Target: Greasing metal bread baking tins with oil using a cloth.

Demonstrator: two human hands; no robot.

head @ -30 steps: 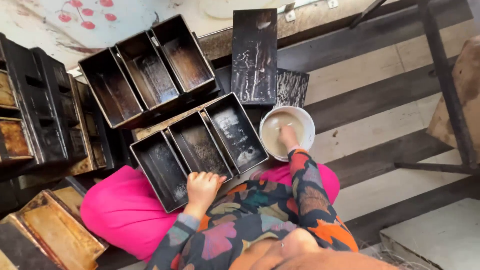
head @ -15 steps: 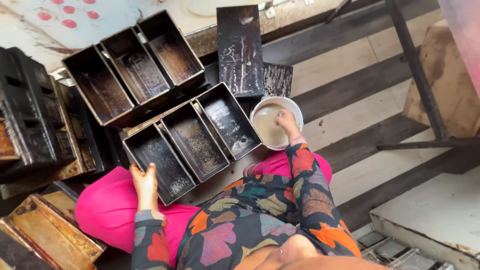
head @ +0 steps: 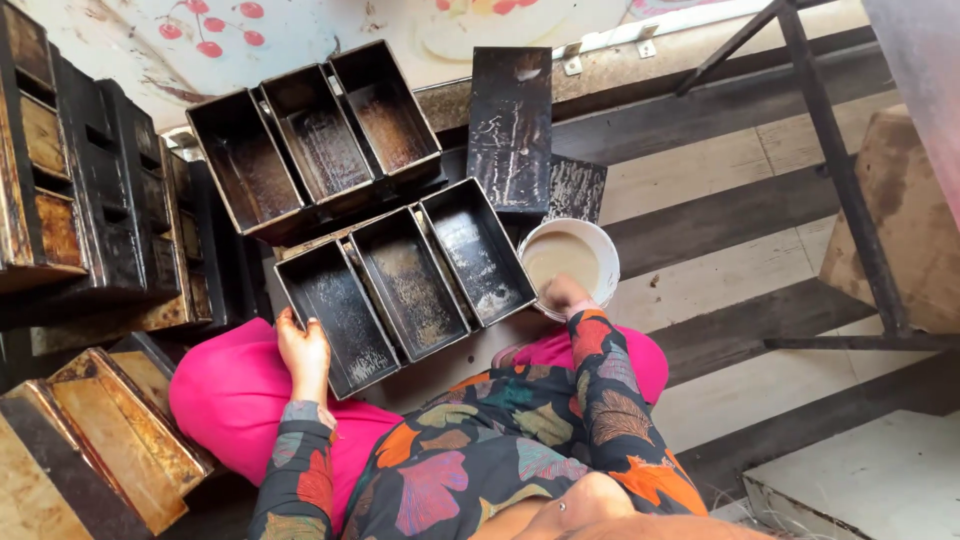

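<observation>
A black three-compartment loaf tin (head: 405,282) lies in front of me, resting against my pink-clad knees. My left hand (head: 303,352) grips the near left edge of this tin. My right hand (head: 566,294) reaches into a white bowl (head: 603,260) of pale liquid just right of the tin, fingers at the bowl's near rim. Whether it holds anything there is hidden. My sleeves are dark with a multicoloured leaf print.
A second triple tin (head: 312,132) lies behind the first. A flat black lid (head: 512,125) leans at the back. Stacks of dark tins (head: 90,200) stand at left, greasy brown trays (head: 90,440) at lower left. Metal frame legs (head: 840,180) cross the striped floor at right.
My left hand has moved left along the tin's near edge and now grips its left corner. My right hand stays at the bowl, shifted toward its near rim. The view has tilted slightly.
</observation>
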